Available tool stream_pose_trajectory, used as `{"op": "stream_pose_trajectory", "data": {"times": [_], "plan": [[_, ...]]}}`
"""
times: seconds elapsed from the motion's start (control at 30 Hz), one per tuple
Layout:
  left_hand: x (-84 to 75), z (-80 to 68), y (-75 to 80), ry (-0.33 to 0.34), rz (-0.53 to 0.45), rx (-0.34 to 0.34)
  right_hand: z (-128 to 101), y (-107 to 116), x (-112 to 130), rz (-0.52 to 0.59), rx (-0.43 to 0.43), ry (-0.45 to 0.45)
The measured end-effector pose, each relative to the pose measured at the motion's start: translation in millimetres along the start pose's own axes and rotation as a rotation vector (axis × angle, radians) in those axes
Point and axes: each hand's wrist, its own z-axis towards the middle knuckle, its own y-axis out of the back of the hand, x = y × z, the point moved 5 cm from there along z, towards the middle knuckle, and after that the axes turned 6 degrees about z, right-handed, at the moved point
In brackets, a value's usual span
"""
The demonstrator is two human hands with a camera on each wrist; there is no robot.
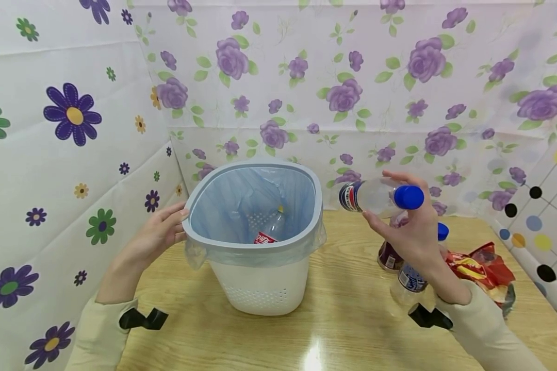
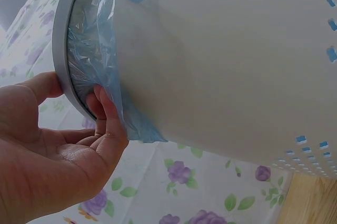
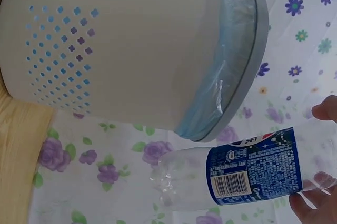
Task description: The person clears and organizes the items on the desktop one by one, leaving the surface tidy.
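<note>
Head view is showing both sleeved arms reaching over a glossy wooden table (image 1: pixel 334 330). At 3 o'clock, the right hand (image 1: pixel 410 234) is pinching a clear, crinkled plastic bottle (image 1: pixel 376 198) between thumb and curled fingers, holding it sideways in the air just beside the bin (image 1: pixel 260 283), blue cap pointing right. Under that hand, two more bottles (image 1: pixel 410 281) are standing beside a shiny red wrapper (image 1: pixel 480 268). At 9 o'clock, the left hand (image 1: pixel 160 234) is gripping the bin's grey rim, thumb on top and fingers curled beneath against the thin blue liner (image 2: pixel 100 50). Rounded and white, with small perforations, the bin is holding a bottle inside (image 1: pixel 271 229). Beyond, flowered sheets (image 1: pixel 353 77) are hanging.
</note>
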Motion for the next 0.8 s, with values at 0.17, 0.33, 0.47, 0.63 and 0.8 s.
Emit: {"op": "stream_pose_trajectory", "data": {"times": [0.17,0.33,0.47,0.63,0.8], "plan": [[0.7,-0.1,0.5,0.0,0.0,-0.004,4.6,1.2,6.6,0.053,-0.013,-0.009],[1.0,0.1,0.7,-0.006,-0.005,0.001,9.9,2.3,13.2,0.115,-0.029,-0.027],[1.3,0.1,0.9,-0.005,0.0,0.001,13.7,3.6,19.3,0.156,-0.043,0.004],[1.4,0.1,1.2,-0.003,0.007,-0.001,16.5,6.3,24.0,0.261,-0.09,0.043],[1.7,-0.1,1.2,-0.005,0.002,-0.001,19.9,8.9,26.5,0.374,-0.148,0.069]]}}
